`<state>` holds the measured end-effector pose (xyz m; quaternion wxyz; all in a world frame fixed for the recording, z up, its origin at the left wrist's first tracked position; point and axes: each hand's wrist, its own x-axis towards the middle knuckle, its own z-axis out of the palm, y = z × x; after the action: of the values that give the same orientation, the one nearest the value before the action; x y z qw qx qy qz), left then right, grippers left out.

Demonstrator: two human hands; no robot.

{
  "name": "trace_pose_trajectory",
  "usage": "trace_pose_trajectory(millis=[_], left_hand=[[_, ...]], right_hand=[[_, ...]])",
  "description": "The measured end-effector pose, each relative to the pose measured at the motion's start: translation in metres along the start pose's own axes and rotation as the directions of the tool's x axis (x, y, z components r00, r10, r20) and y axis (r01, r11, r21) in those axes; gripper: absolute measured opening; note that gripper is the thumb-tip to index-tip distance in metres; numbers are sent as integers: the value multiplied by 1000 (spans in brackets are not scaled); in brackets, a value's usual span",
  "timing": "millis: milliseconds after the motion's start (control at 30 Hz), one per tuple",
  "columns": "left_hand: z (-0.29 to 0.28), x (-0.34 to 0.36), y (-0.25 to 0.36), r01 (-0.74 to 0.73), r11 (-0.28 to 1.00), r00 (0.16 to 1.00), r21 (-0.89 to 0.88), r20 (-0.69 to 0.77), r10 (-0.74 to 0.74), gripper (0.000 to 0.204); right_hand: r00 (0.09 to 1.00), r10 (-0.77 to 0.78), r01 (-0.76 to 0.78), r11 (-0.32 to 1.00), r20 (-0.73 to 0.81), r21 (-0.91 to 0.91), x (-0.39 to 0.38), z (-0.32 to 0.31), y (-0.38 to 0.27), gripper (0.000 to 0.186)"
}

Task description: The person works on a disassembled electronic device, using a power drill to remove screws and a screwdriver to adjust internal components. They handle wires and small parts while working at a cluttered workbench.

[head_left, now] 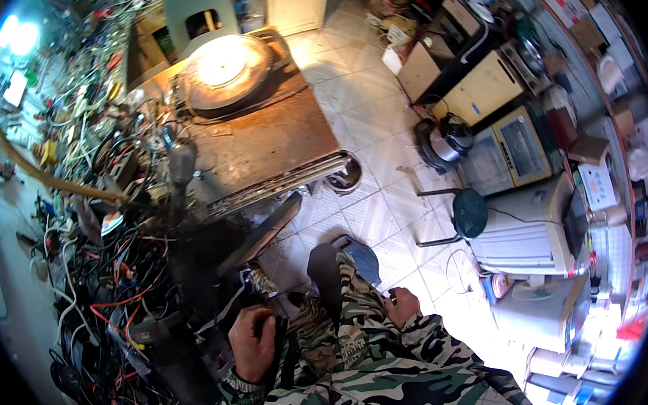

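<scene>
While both hands sit low before the body, neither touches the table (288, 138) ahead.
Left hand (253, 343): fingers curled narrow, palm hidden; cannot tell whether anything is held. Right hand (404, 307): fingers bent, beside the camouflage clothing (383, 377), a dark patch near the tips; contents likewise cannot be told. Left of the left hand: tangled cables (130, 301), heaped. Farther forward: round, shallow appliance (220, 87), resting on the wooden tabletop in bright light, well apart from both hands. Step in hand, as judged: a pause between handlings. Next move, as judged: any grip on the appliance would call for a forward reach with fingers spread.
</scene>
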<state>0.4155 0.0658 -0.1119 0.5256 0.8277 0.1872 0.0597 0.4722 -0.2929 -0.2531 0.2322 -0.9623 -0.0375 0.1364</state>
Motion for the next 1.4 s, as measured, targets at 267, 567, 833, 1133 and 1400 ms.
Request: trace_pose_trajectory(millis=[267, 567, 833, 1133, 1400], left_hand=[[67, 61, 41, -67, 996, 993, 67, 97, 60, 13], [250, 231, 61, -111, 971, 993, 212, -20, 117, 23], [330, 369, 48, 407, 738, 908, 538, -326, -263, 47], [345, 410, 15, 550, 648, 835, 528, -379, -400, 33], [349, 399, 7, 655, 587, 754, 477, -473, -457, 23]], right_hand=[[968, 138, -120, 988, -209, 97, 57, -51, 56, 23], [998, -37, 34, 998, 47, 52, 221, -99, 215, 31], [936, 269, -244, 961, 229, -130, 369, -196, 344, 29], [935, 149, -126, 988, 322, -92, 509, -241, 334, 28], [862, -26, 153, 966, 507, -210, 665, -240, 275, 27]])
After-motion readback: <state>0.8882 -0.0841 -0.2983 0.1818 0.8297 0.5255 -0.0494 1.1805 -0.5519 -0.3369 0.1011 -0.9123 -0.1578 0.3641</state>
